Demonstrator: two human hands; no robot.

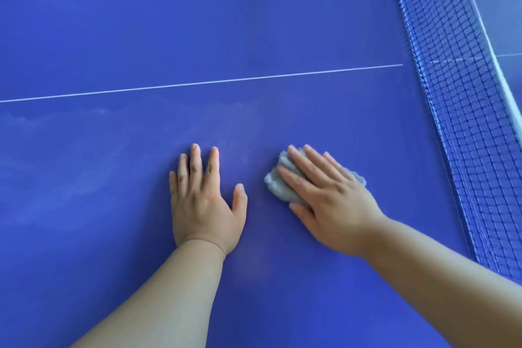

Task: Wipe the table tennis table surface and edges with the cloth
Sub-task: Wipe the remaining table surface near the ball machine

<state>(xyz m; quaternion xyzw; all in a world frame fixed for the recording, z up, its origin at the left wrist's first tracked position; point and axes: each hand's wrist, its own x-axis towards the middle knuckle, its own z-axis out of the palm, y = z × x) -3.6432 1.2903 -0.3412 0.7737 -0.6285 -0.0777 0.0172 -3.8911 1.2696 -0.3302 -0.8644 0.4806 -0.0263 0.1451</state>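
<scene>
Right hand (327,200) lies flat, fingers straight and slightly spread, pressing a bunched grey cloth (282,178) onto the blue table (254,22). The cloth sits under the fingers, near side of the white centre line (197,83), not far from the net (463,110) but apart from it. Left hand (202,200) is flat on the bare surface just beside it, fingers spread, holding nothing, probably a brace.

Progress, as a judgement: mid-wipe on the surface. Pale streaks and a wavy smear line show left of the hands, just below the centre line, which could be wet wipe marks or dust not yet cleared; cannot tell which. The area beyond the line looks even, so whether it has been wiped is unclear. No table edge is in view, so edges cannot be judged and likely remain. The half behind the net is barely visible.
</scene>
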